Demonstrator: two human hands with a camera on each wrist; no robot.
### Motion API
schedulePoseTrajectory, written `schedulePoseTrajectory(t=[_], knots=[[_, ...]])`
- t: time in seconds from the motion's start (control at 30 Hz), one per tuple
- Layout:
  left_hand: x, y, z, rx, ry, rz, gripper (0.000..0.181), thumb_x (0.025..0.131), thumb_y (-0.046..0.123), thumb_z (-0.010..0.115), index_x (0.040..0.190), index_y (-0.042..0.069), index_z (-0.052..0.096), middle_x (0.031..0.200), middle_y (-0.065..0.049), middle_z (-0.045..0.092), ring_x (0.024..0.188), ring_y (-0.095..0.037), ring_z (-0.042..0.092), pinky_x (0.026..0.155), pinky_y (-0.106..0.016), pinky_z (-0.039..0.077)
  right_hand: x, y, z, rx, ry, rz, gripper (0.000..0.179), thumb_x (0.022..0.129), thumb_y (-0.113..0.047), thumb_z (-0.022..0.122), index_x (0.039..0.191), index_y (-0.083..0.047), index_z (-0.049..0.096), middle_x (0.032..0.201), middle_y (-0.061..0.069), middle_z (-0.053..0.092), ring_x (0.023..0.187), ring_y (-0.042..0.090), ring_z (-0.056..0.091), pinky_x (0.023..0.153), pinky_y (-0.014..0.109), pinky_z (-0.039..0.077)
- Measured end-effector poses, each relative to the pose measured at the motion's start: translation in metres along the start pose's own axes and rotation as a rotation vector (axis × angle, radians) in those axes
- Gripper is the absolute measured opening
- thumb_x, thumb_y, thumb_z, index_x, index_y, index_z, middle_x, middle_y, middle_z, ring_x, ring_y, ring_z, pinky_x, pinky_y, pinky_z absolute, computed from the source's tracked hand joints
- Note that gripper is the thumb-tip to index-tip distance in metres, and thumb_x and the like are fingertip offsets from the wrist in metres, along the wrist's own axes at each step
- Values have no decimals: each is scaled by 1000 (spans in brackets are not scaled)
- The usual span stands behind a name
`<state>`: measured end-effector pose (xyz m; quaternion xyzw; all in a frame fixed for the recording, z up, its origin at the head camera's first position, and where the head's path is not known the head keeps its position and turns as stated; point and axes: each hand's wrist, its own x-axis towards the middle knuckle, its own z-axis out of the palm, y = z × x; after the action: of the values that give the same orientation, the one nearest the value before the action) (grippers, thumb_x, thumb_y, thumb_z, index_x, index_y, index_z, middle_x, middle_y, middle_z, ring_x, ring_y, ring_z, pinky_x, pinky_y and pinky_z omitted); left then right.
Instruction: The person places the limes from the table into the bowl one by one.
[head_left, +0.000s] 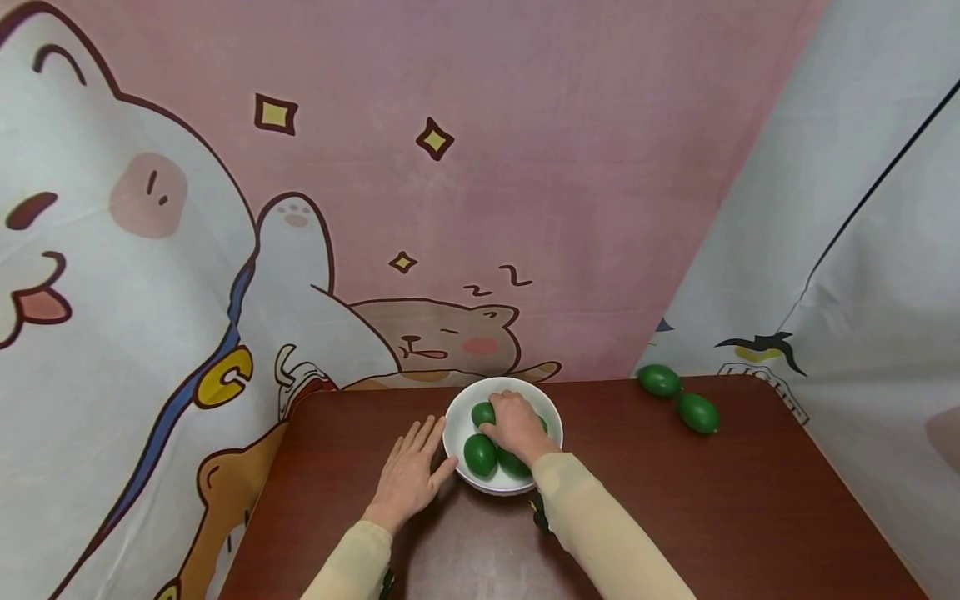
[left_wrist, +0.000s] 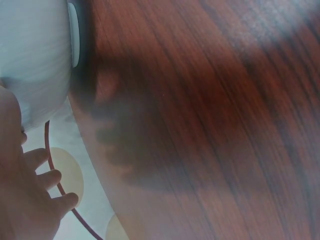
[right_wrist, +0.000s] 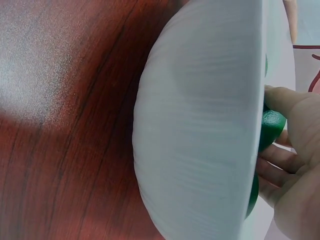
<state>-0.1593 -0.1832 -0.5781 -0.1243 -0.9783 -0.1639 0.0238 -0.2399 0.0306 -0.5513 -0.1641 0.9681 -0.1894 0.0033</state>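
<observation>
A white bowl (head_left: 467, 475) with several green limes (head_left: 480, 455) in it stands near the table's far edge. My right hand (head_left: 517, 427) reaches down into it, and its thumb and fingers curl round a lime (right_wrist: 273, 126) in the right wrist view. Much of that lime is hidden by the hand and the bowl's wall. On the bowl's left side is my left hand (head_left: 408, 473), fingers spread and straight, the thumb right at the rim. The left wrist view has the left hand (left_wrist: 25, 185) next to the bowl's outer wall (left_wrist: 35, 55).
Two more limes, one farther back (head_left: 659, 381) and one nearer (head_left: 698, 413), lie on the brown wooden table (head_left: 750, 508) to the right of the bowl. Behind the table hangs a pink and white cartoon cloth (head_left: 570, 167), close to the far edge.
</observation>
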Motion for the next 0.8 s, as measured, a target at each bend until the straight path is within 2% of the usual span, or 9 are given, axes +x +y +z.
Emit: schedulePoseTrajectory(t=[0.53,0.8], knots=[[1,0,1,11,1,0,74,103,56,53,163,15,35,164,-14,38,152,-39,34,119,-61,33,3,0,8,-46,-8,11,42,88,-33,83,113,-1,69,100,13,65,95,31,65,86,46,56],[0,1,0,8,-4,-5,74,103,56,52,163,16,35,164,-14,38,152,-38,34,119,-61,32,4,1,11,-29,-6,13,38,90,-30,81,112,-1,70,102,13,65,96,33,65,86,48,56]])
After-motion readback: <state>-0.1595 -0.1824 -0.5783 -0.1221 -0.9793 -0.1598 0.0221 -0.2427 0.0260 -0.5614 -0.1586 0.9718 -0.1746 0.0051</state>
